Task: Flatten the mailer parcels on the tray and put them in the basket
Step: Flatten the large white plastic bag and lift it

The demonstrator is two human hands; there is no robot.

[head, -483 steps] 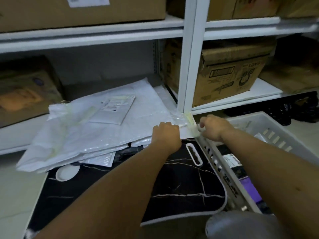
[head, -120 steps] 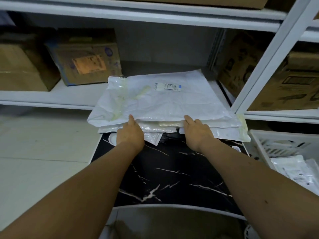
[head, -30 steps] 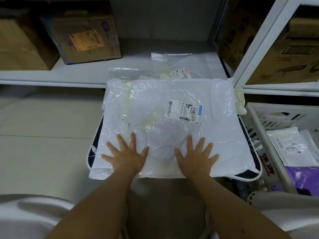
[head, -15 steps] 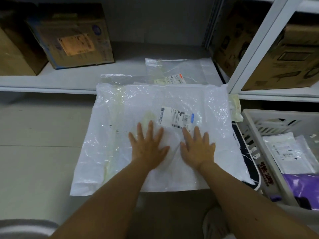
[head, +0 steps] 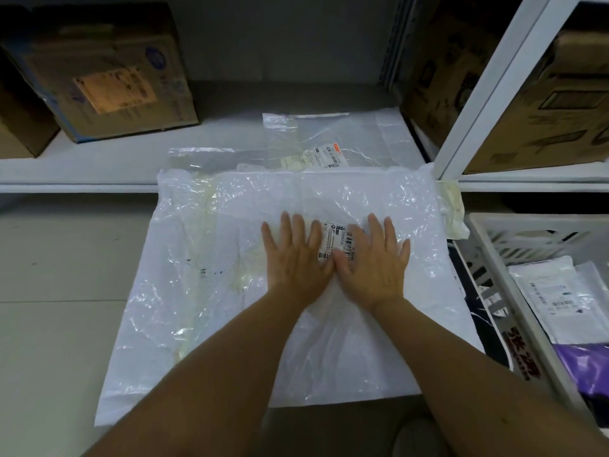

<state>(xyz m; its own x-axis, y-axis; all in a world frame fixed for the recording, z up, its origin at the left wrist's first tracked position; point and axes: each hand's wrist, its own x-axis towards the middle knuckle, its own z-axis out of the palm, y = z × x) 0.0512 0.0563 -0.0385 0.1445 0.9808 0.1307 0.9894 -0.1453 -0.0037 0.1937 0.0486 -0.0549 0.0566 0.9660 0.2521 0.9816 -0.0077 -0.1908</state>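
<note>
1. We look down at a storeroom floor of pale tiles in front of a white metal shelf, with a cardboard box standing on the shelf far beyond and to the left of our fingertips and more cartons behind the white upright post on the right.
2. A large white mailer parcel lies spread flat under both hands, its crinkled plastic reaching well past the fingers on every side and its far edge lying at the shelf lip.
3. Our left hand presses palm down on the parcel, fingers straight and slightly spread, holding nothing.
4. Our right hand presses flat just beside it, fingers straight and apart; the two thumbs touch or nearly touch.
5. A printed shipping label shows between the two hands, partly covered by the right index finger.
6. Beyond the fingertips, on the shelf, lie two more clear mailers, the farther one with a small label.
7. The black marbled tray peeks out from under the parcel's right edge, to the right of our right hand.
8. Farther right stands the white slotted basket, touching or just beside the tray, with flattened mailers and a purple one inside.
</note>
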